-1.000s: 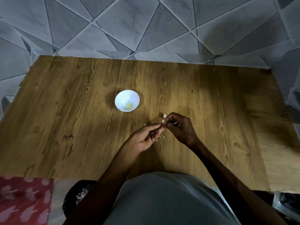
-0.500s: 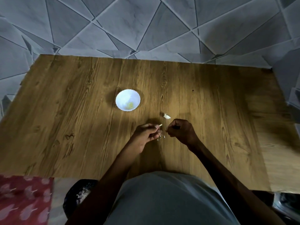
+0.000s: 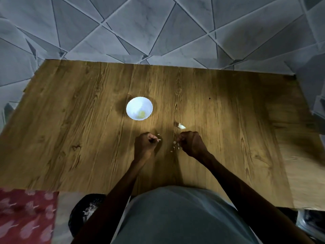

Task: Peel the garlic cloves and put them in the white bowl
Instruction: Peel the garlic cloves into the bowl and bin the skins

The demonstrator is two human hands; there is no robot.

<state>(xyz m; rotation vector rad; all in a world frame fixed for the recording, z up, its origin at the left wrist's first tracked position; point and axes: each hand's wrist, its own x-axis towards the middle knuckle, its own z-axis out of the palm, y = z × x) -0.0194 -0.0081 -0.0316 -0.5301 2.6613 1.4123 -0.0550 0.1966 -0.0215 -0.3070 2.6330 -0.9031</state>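
The bowl (image 3: 133, 104) sits mid-surface (image 3: 70, 120) with yellowish peeled cloves (image 3: 141, 114) inside; a loose clove (image 3: 181, 126) lies just beyond the right hand (image 3: 192, 144); skin scraps (image 3: 175, 146) litter the gap between the hands; the left hand (image 3: 145, 147) pinches a small pale piece (image 3: 159, 140) in curled fingers; the right fingers are curled, their contents hidden; a red cloth (image 3: 26, 217) and a dark bin (image 3: 84, 212) sit below the near edge.

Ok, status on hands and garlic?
Left hand, right hand: both curled, contents unclear. Garlic clove on table beyond right hand. Peel scraps between hands; white bowl unobstructed.
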